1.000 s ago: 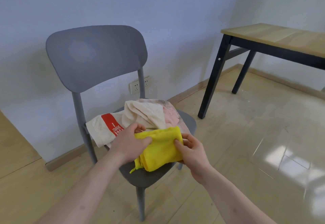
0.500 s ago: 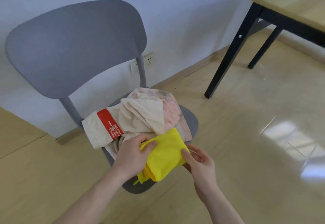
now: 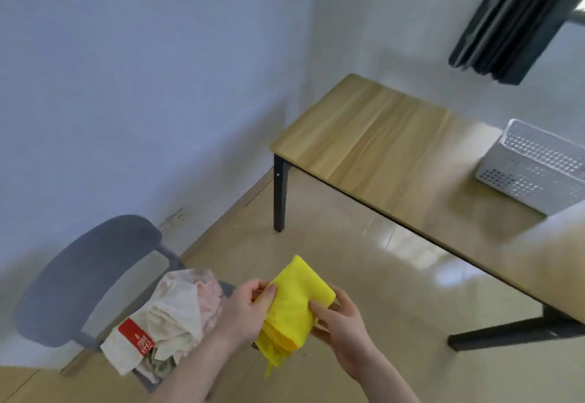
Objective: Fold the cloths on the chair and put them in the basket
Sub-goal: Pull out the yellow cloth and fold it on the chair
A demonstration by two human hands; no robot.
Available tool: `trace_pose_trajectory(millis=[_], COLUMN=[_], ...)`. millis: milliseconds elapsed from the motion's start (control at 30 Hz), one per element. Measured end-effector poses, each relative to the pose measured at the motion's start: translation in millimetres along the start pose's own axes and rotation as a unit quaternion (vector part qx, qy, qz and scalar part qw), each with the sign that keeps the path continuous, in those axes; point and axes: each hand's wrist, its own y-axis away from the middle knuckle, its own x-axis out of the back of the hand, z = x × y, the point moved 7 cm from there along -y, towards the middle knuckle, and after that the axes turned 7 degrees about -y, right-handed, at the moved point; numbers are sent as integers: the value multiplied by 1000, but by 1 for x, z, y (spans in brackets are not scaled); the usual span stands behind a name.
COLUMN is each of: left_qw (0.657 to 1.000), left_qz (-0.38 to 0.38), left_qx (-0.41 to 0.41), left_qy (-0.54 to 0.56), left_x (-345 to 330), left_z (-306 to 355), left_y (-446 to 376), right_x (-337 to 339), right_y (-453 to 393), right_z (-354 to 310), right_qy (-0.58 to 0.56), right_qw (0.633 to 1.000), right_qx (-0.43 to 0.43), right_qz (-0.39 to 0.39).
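While both hands pinched the folded yellow cloth (image 3: 292,304), I judged keeping it pinched flat until over the basket (image 3: 535,168) wise.

Head view, single camera: worn at head height, faces forward and down, tilted; hands close below, grey plastic chair (image 3: 79,282) lower left, wooden black-legged table (image 3: 395,162) farther right.

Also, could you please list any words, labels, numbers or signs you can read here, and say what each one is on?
Red label on the cream cloth on the chair: white characters, too blurred to read.
No other text shows.
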Motion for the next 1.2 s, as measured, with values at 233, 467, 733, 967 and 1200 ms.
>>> trace_pose_trajectory(millis=[233,467,733,967,1200], left_qw=[991,979,975,958,943], left_qz=[-117,-141,-146,-234,-282], left_qx=[-62,-148,-157,-167,-178], left_qy=[23,-9,64,4,-16], left_x=[-77,-139,-207,-282,-379], left_z=[181,319,405,471,535], left_y=[2,-24,-113,-196,-244], right_x=[109,188,251,330,432], right_y=[51,60,6,-48,-85], right_z=[-161,-270,-351,-417,-458], right_qy=[-16,-11,7,-12,-34], right_qw=[987,971,980,965,950], right_qx=[126,203,174,205,209], right_qz=[96,129,91,163,229])
